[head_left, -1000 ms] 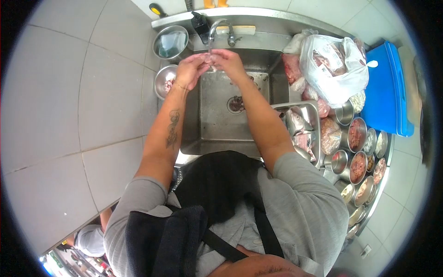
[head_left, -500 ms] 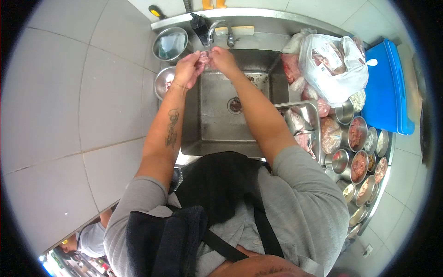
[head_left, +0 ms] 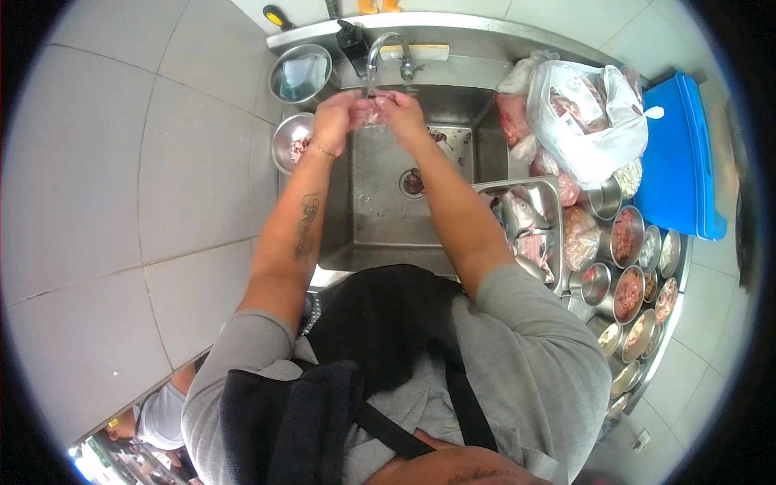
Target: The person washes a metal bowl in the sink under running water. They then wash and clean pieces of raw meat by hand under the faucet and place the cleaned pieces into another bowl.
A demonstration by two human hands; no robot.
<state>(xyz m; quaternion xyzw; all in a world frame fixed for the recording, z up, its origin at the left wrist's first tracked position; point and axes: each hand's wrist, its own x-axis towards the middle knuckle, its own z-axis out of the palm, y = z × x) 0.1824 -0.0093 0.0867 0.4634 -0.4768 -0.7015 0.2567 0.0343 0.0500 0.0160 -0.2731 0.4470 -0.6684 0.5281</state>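
Note:
Under the running faucet [head_left: 386,40], at the back of the steel sink [head_left: 380,257], my two hands are close together. A small pinkish, wet piece [head_left: 374,111] shows between them, probably meat, too small to make out well. My left hand [head_left: 341,120] has bent fingers, blurred by motion. The fingers of my right hand [head_left: 398,115] are closed on the pinkish piece. Left of the sink a steel bowl [head_left: 283,150] contains small pink and white pieces. Dark scraps [head_left: 413,182] lie at the drain.
Another bowl [head_left: 284,79] and a black bottle [head_left: 352,44] stand at the back left. At the right are a fish tray [head_left: 556,212], a white plastic bag [head_left: 594,153], several steel food containers [head_left: 626,234] and a blue box [head_left: 675,162]. Another person [head_left: 162,416] is at lower left.
My hands drew slightly apart, then came back together under the water. The pinkish piece, near my left fingers half a second ago, now shows by my right fingers. The other person shifted slightly.

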